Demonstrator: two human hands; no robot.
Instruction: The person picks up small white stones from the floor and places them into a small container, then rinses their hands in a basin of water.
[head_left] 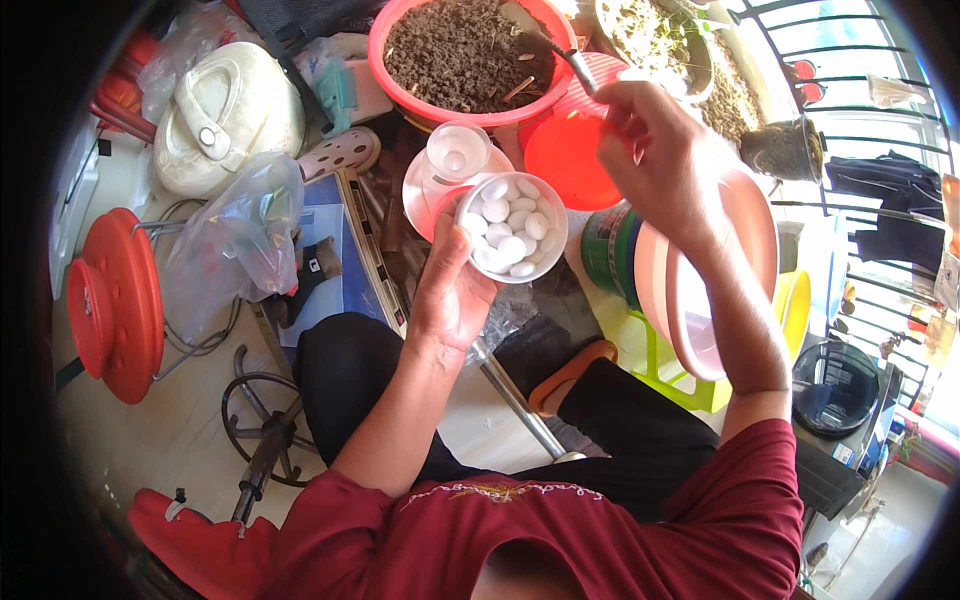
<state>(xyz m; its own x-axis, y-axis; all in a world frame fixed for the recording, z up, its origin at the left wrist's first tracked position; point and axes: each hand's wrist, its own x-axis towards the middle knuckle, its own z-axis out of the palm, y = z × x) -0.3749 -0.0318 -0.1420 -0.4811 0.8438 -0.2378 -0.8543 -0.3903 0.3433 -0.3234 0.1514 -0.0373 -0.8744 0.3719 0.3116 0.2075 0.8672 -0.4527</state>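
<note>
My left hand (447, 290) holds a small white bowl (557, 232) by its side, thumb near the rim. Inside lie several smooth white oval pieces (513, 222), like tablets or pebbles; I cannot tell which. My right hand (668, 165) is raised at the upper right, its fingers closed on the dark handle of a small trowel (578, 68). The trowel's blade reaches into the dark soil (460, 50) that fills a red basin (377, 60). Just behind the bowl, a clear plastic cup (458, 150) stands over a pink dish (414, 190).
An orange-red round container (568, 165) sits below the basin. Pink basins (735, 270) and a lime-green stool (690, 392) are at the right. To the left are a white lidded container (235, 120), a plastic bag (235, 235) and an orange-red disc (115, 305). A metal pole (515, 395) crosses between my legs.
</note>
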